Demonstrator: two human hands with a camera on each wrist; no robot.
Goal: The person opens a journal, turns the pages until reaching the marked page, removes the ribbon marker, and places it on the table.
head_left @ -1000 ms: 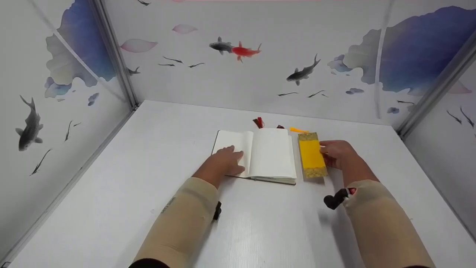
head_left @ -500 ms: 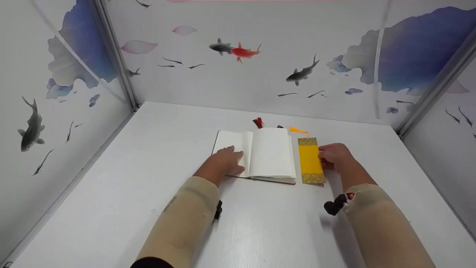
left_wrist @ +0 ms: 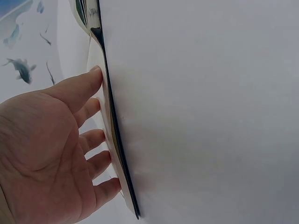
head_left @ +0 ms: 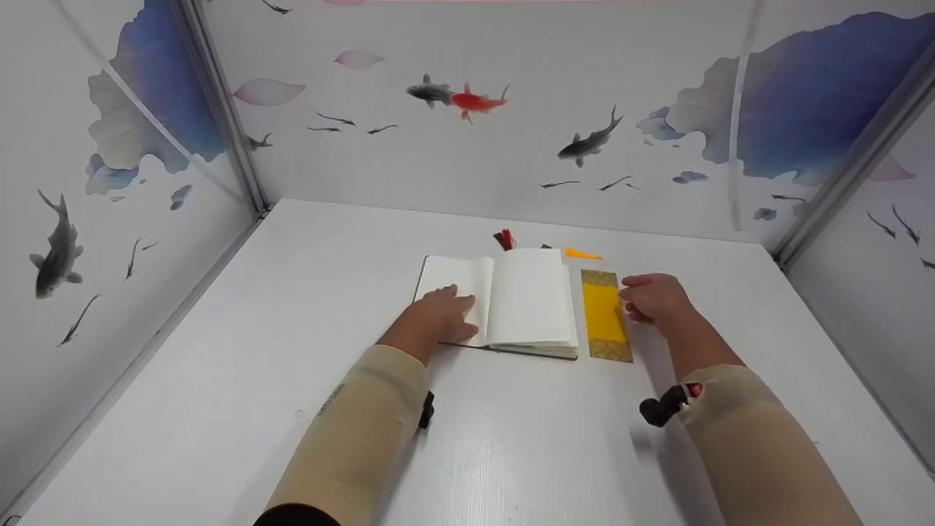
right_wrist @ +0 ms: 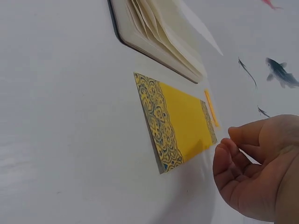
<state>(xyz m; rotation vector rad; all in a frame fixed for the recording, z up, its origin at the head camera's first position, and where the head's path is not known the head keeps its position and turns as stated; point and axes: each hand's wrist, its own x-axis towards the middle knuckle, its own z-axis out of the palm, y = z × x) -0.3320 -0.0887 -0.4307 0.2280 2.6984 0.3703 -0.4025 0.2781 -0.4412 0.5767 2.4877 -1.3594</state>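
An open notebook (head_left: 533,299) with blank pages lies mid-table. My left hand (head_left: 442,314) rests on its left page, fingers spread; in the left wrist view the fingertips (left_wrist: 97,77) press near the page's edge. Right of the notebook lies a yellow card (head_left: 603,314) with ornate patterned bands at both ends. In the right wrist view one long edge of the card stands slightly off the white surface. My right hand (head_left: 657,299) is close beside the card's right edge, fingers loosely curled, thumb and forefinger near each other with nothing between them.
Beyond the notebook's top edge a red and dark tassel (head_left: 504,239) sticks out. A narrow orange strip (head_left: 583,253) lies past the card's far end. White walls (head_left: 467,161) painted with fish enclose the table at the back and sides.
The yellow card has come toward me and down to the table; my right hand has let go of its right edge. The left hand stays on the page.
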